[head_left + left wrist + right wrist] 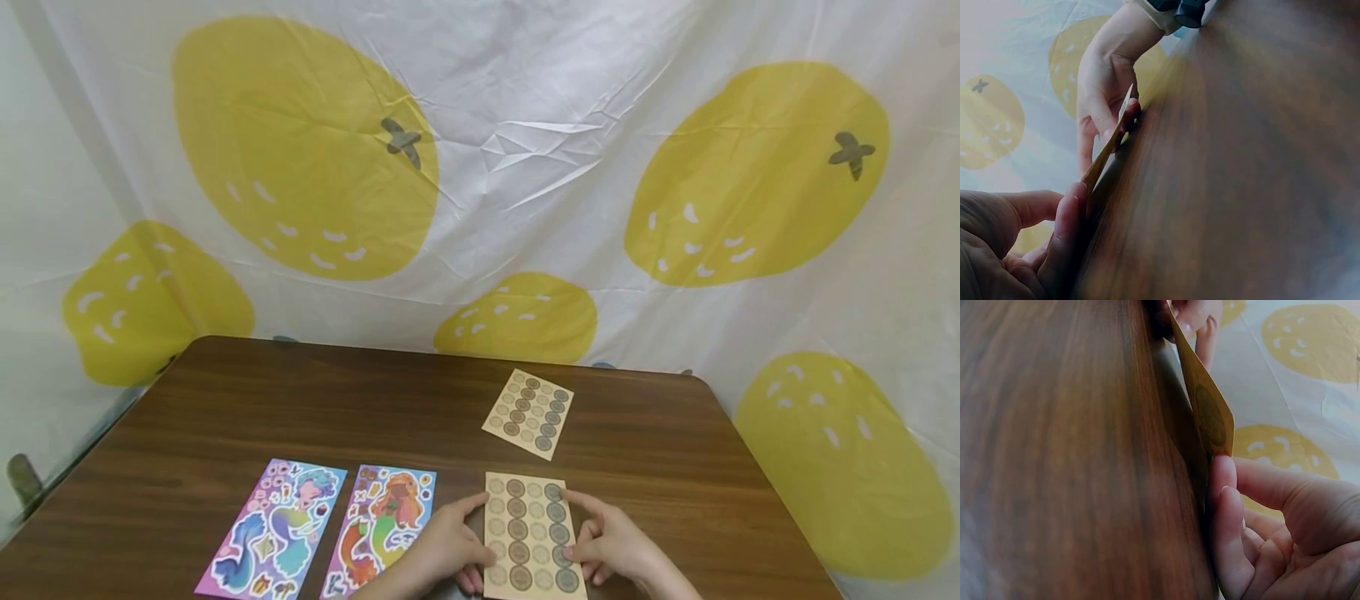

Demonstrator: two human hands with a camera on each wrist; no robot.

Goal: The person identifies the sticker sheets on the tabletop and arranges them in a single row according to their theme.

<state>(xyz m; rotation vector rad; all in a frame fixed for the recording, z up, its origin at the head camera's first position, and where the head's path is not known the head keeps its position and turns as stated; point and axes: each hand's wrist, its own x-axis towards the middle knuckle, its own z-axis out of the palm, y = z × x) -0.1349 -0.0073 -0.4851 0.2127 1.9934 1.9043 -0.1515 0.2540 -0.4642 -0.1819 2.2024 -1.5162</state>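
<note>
A tan sheet of round stickers (pixel 527 537), in rows of pale and grey-brown circles, is held between both hands near the table's front edge. My left hand (pixel 450 546) grips its left side, thumb at the lower part and index finger higher along the edge. On the opposite side my right hand (pixel 611 542) holds the right edge in much the same way. From the right wrist view the sheet (pixel 1210 412) appears edge-on, tilted and raised from the wood. The left wrist view also shows it as a thin slanted strip (pixel 1107 150) between the two hands.
A second tan sticker sheet (pixel 528 414) lies askew farther back on the brown table (pixel 337 400). Two mermaid sticker sheets, one blue-haired (pixel 273 529) and one orange-haired (pixel 382 517), lie at the left. A white cloth with yellow fruit prints (pixel 525 167) hangs behind the table.
</note>
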